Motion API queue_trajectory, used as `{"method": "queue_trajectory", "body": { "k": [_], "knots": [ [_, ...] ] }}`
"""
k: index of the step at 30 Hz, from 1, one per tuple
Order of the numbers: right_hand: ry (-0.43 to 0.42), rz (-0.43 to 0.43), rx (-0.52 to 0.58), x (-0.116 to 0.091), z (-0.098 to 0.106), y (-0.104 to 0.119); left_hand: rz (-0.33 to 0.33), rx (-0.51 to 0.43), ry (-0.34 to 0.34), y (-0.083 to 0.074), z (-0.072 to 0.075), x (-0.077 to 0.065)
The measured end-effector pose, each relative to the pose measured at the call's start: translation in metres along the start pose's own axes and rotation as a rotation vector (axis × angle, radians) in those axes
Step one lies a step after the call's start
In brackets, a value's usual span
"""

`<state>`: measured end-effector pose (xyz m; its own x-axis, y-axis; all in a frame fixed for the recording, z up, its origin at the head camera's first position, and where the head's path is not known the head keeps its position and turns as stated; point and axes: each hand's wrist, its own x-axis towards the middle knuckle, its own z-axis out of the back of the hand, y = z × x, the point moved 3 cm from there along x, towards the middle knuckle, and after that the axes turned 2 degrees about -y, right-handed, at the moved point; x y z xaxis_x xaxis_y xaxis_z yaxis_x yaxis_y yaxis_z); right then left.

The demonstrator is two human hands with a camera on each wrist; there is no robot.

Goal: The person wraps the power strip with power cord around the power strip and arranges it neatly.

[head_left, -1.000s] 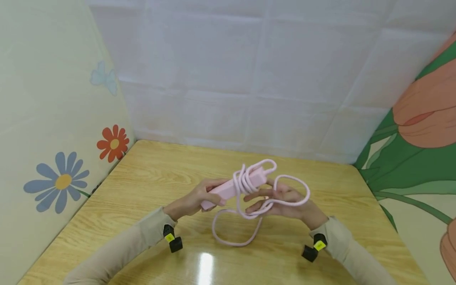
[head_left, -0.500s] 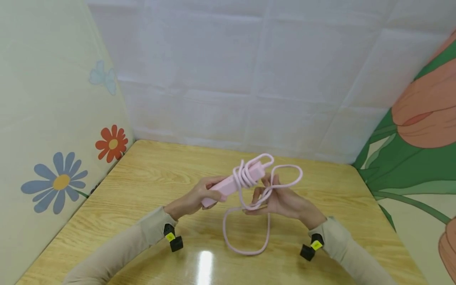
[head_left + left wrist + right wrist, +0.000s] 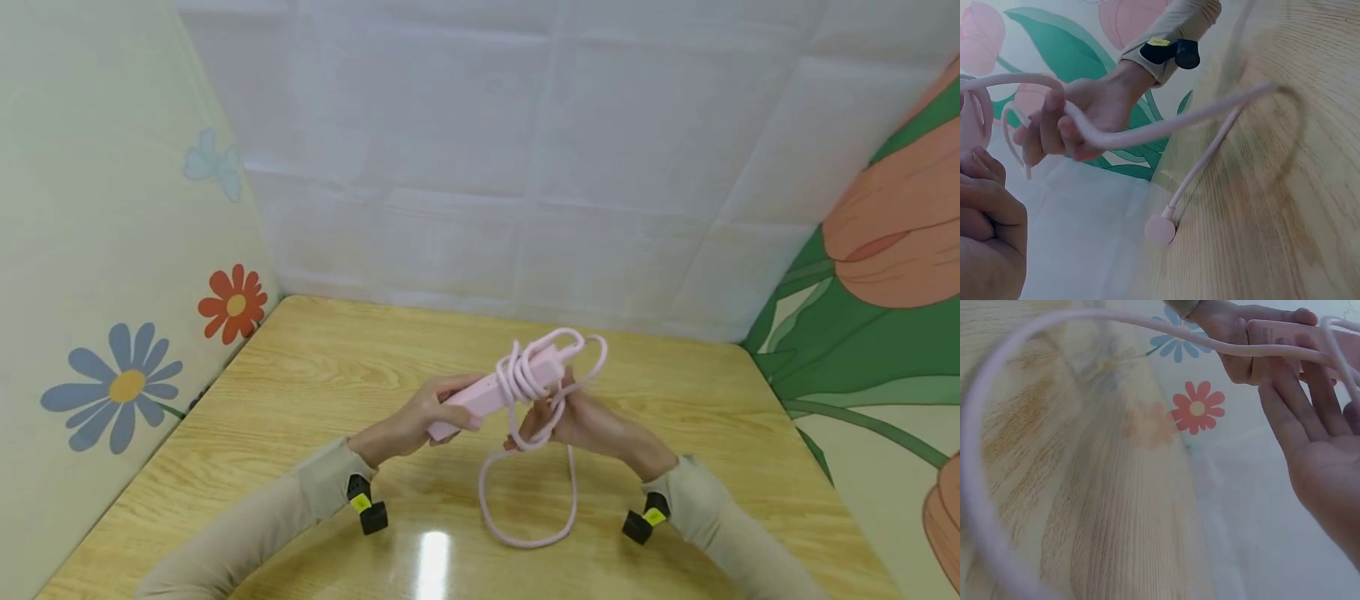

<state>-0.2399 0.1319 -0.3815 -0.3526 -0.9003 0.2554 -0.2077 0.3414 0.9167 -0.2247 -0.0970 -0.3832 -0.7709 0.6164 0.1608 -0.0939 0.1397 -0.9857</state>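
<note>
My left hand [image 3: 407, 422] grips the near end of a pink power strip [image 3: 477, 397], which slants up to the right above the table. Several turns of its pink cord [image 3: 519, 377] wrap the far part of the strip. Right beside that end, my right hand [image 3: 600, 426] holds the loose cord in its fingers, palm turned up in the right wrist view. A long loop of cord hangs below both hands toward the wood. In the left wrist view, the cord's round plug [image 3: 1160, 230] lies at the tabletop; the head view hides it behind the hands.
The wooden table [image 3: 337, 350] meets a white sheet [image 3: 420, 167] at the back. Flower-printed panels [image 3: 112, 208] stand along the left and right sides. Each wrist carries a small black camera [image 3: 366, 505].
The right hand has moved left, closer to the strip, and the cord loop above it has grown smaller. The hanging loop has shifted right and lower. The left hand keeps its grip.
</note>
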Motion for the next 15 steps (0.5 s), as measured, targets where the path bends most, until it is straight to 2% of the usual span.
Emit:
{"method": "queue_trajectory", "body": {
  "k": [5, 8, 9, 11, 15],
  "knots": [
    [0.016, 0.011, 0.0, -0.002, 0.001, -0.002, 0.004, -0.036, -0.037, -0.002, 0.0, 0.0],
    [0.04, 0.011, -0.086, -0.006, 0.006, -0.003, 0.006, -0.066, -0.073, -0.002, 0.003, 0.0],
    [0.048, 0.007, -0.138, -0.008, 0.009, -0.003, 0.004, -0.069, -0.08, -0.002, 0.004, 0.0],
    [0.068, 0.003, -0.314, -0.013, 0.016, -0.002, 0.001, -0.075, -0.087, -0.003, 0.005, -0.001],
    [0.127, -0.037, -0.576, -0.02, 0.022, 0.003, -0.014, -0.07, -0.067, -0.004, 0.006, -0.003]
  ]
}}
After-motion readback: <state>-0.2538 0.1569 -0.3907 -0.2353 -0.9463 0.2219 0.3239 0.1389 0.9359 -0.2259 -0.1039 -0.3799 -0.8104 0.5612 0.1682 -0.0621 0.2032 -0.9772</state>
